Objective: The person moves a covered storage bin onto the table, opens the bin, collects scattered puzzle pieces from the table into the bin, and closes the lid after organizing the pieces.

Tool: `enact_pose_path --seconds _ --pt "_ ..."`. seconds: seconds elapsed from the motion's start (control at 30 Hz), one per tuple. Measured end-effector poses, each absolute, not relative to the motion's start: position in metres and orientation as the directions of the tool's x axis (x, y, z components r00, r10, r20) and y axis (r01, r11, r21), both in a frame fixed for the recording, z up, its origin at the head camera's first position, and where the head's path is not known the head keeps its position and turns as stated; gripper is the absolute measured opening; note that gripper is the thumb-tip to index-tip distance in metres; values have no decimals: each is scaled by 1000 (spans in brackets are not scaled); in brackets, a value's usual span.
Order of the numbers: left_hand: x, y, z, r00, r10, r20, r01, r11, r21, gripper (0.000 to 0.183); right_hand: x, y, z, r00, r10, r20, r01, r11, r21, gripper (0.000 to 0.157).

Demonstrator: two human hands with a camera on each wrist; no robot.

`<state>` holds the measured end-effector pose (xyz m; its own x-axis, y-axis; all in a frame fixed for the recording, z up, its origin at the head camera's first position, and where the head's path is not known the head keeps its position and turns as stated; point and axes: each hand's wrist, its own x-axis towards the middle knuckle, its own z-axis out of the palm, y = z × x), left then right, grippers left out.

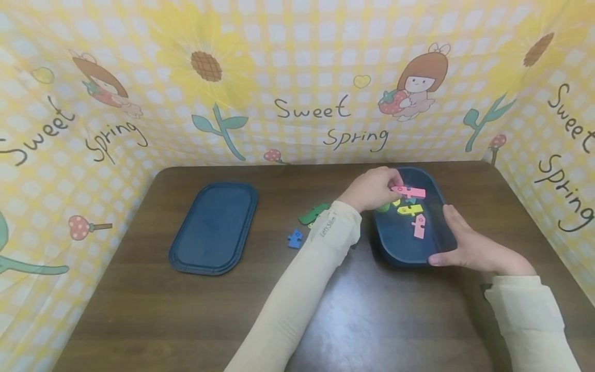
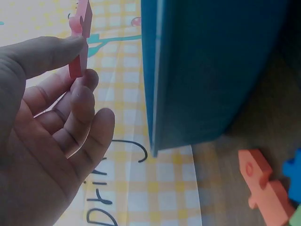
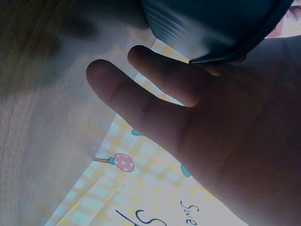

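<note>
My left hand is over the dark blue plastic box and pinches a pink puzzle piece between thumb and fingers. In the left wrist view that pink piece stands at the fingertips. Inside the box lie a yellow piece, another pink piece and a few green and yellow ones, partly covered by the hand. My right hand grips the box at its right side, thumb at the near corner, other fingers along the outer wall. The right wrist view shows two of its fingers sticking out past the box.
A dark blue lid-like tray lies at the left of the wooden table. Between it and the box, a blue piece and a green piece lie partly beside my left sleeve. An orange piece shows in the left wrist view.
</note>
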<state>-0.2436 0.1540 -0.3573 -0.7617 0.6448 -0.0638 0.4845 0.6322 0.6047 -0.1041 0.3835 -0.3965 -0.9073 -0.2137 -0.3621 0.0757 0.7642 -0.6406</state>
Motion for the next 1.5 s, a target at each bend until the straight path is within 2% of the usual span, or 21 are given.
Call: enact_pose_path --seconds 0.5,1.03,1.5 --pt "-242 199 -357 -764 640 -87 424 599 679 19 -96 390 -403 -909 -224 -352 79 736 -672 134" --pt "-249 220 -366 -767 640 -50 393 530 751 15 -98 391 -400 -913 -229 -337 67 733 -677 133" --pt "-244 231 -383 -834 536 -133 341 689 639 9 -103 386 -397 -918 -233 -320 46 741 -670 136"
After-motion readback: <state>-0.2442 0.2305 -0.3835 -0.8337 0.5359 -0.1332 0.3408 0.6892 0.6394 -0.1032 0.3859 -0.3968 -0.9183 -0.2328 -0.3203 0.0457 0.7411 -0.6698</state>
